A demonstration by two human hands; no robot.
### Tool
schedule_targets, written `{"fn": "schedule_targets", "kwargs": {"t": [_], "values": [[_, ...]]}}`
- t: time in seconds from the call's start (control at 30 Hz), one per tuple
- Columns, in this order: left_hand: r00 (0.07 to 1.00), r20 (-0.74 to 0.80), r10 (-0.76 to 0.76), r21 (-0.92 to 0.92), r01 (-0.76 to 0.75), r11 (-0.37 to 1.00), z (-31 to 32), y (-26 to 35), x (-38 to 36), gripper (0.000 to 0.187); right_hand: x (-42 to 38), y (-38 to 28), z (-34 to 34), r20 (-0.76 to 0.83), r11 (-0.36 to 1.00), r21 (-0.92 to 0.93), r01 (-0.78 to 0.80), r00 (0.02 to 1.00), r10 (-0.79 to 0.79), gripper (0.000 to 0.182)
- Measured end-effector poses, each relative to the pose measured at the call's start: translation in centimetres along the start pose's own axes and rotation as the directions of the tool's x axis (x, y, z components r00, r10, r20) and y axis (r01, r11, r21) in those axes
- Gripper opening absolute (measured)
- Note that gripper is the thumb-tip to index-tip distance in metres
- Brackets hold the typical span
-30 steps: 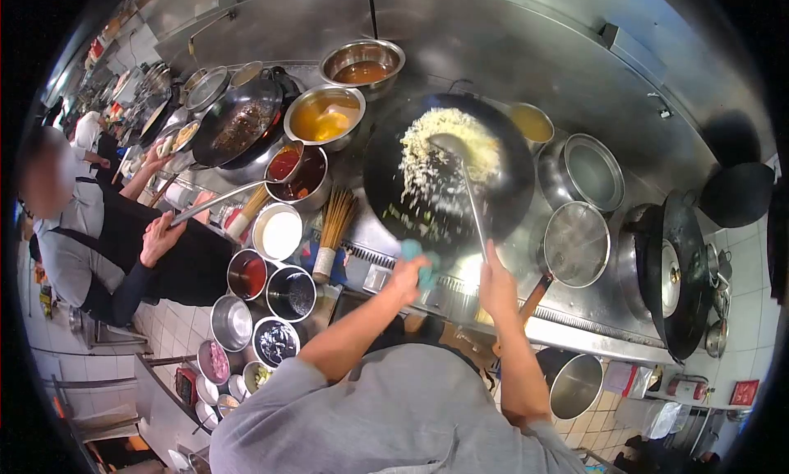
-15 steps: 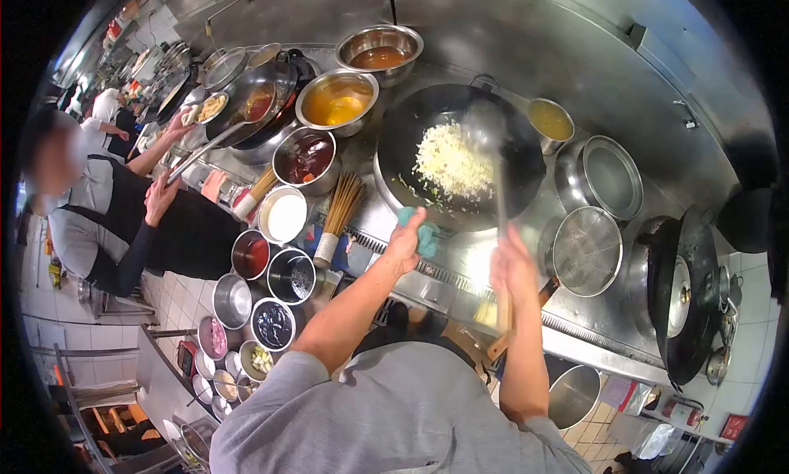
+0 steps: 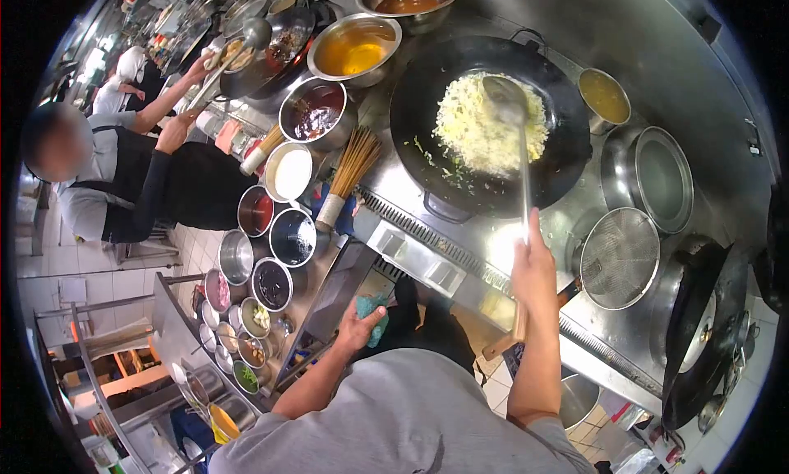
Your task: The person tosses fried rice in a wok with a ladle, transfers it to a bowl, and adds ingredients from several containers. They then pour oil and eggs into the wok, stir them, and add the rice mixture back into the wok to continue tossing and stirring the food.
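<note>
A black wok (image 3: 415, 87) sits on the stove with fried rice (image 3: 464, 129) and green bits in it. My right hand (image 3: 534, 268) is closed around the handle of a long ladle (image 3: 505, 100), whose bowl rests on the rice, slightly blurred. Low in front of my body, away from the wok, my left hand (image 3: 359, 328) grips a bunched green cloth (image 3: 376, 318). The wok's near loop handle (image 3: 446, 212) stands free of either hand.
Bowls of orange liquid (image 3: 355, 50) and dark red sauce (image 3: 312, 112) stand left of the wok, beside a bamboo brush (image 3: 349, 174). On the right are a mesh strainer (image 3: 620, 256) and a yellow-liquid pot (image 3: 604, 96). A co-worker (image 3: 123, 174) cooks at the left.
My left hand has drawn back from the wok's near edge toward my body with the cloth. The ladle bowl now lies on the rice, which is spread wider. The view has shifted.
</note>
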State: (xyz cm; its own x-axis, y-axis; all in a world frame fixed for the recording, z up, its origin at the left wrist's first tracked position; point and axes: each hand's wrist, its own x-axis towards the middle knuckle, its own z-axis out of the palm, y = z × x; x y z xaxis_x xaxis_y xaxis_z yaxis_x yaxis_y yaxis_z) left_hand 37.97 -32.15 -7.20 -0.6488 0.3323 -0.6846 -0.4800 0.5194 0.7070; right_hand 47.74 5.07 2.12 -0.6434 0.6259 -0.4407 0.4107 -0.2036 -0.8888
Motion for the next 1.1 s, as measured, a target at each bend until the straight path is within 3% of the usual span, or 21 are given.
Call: {"fn": "schedule_targets", "kwargs": {"t": [0.07,0.1,0.2,0.23,0.3,0.37,0.5,0.6,0.63,0.73,0.83,0.93,0.97,1.0,1.03,1.1], "values": [[0.998,0.042,0.036,-0.01,-0.036,0.999,0.5,0.0,0.2,0.044,0.8,-0.2,0.3,-0.013,0.907,-0.344,0.243,0.965,-0.263,0.064],[0.997,0.063,0.053,-0.018,-0.051,0.999,0.9,0.2,0.1,0.044,-0.8,-5.0,0.6,0.07,0.984,0.096,-0.153,0.987,0.147,0.063],[0.993,0.093,0.068,0.102,-0.077,0.992,1.7,1.9,0.7,0.047,3.6,-3.1,0.5,0.235,0.779,0.554,-0.294,0.953,0.192,0.06],[0.994,0.087,0.072,0.108,-0.082,0.991,1.7,0.9,1.4,0.049,5.4,-2.2,0.6,0.258,0.741,0.602,-0.296,0.951,0.17,0.06],[0.996,0.057,0.062,0.136,-0.069,0.988,1.1,0.7,1.1,0.05,4.3,-4.4,1.4,0.083,0.966,0.22,-0.133,0.99,0.117,0.06],[0.998,0.015,0.064,0.082,-0.065,0.995,0.0,-0.2,0.8,0.05,1.8,-7.1,1.3,-0.053,0.977,-0.201,-0.075,0.996,0.065,0.063],[0.998,-0.067,0.011,-0.16,-0.022,0.987,-2.3,-3.4,-0.8,0.047,0.2,-3.9,-1.2,-0.022,0.927,0.35,-0.139,0.988,0.156,0.065],[0.994,-0.108,-0.031,-0.189,0.01,0.982,-3.7,-5.8,-1.9,0.044,2.6,-3.2,-0.3,0.019,0.874,0.462,-0.151,0.987,0.16,0.064],[0.991,-0.132,-0.027,-0.18,0.003,0.984,-4.1,-6.7,-2.3,0.043,2.0,-2.9,0.4,-0.099,0.97,0.226,-0.085,0.989,0.109,0.058],[0.977,-0.211,-0.027,-0.201,-0.016,0.979,-6.0,-8.7,-5.1,0.045,-4.8,-4.3,0.8,-0.085,0.994,0.09,-0.06,0.994,0.068,0.051],[0.965,-0.258,-0.053,-0.317,-0.033,0.948,-7.1,-10.8,-6.6,0.048,-7.6,-1.1,-1.4,0.145,0.784,0.587,-0.203,0.979,0.145,0.047],[0.952,-0.305,-0.036,-0.31,-0.063,0.948,-8.0,-14.2,-7.4,0.048,-2.9,1.7,-1.8,0.191,0.693,0.661,-0.288,0.957,0.216,0.047],[0.944,-0.328,-0.023,-0.289,-0.077,0.954,-8.2,-15.4,-7.6,0.047,-2.1,0.2,-0.4,0.075,0.896,0.404,-0.183,0.983,0.167,0.049],[0.94,-0.341,-0.013,-0.268,-0.084,0.96,-8.6,-16.7,-8.4,0.047,-1.4,0.7,-0.4,-0.047,1.0,0.008,-0.03,0.998,0.031,0.051],[0.934,-0.357,-0.003,-0.249,-0.092,0.964,-9.4,-18.1,-9.2,0.047,0.8,1.9,-1.0,-0.104,0.911,-0.4,0.103,0.982,-0.156,0.053],[0.931,-0.365,0.004,-0.29,-0.117,0.95,-10.3,-20.7,-10.8,0.049,1.1,0.7,-0.4,-0.04,0.528,-0.824,0.207,0.907,-0.419,0.056]]}}
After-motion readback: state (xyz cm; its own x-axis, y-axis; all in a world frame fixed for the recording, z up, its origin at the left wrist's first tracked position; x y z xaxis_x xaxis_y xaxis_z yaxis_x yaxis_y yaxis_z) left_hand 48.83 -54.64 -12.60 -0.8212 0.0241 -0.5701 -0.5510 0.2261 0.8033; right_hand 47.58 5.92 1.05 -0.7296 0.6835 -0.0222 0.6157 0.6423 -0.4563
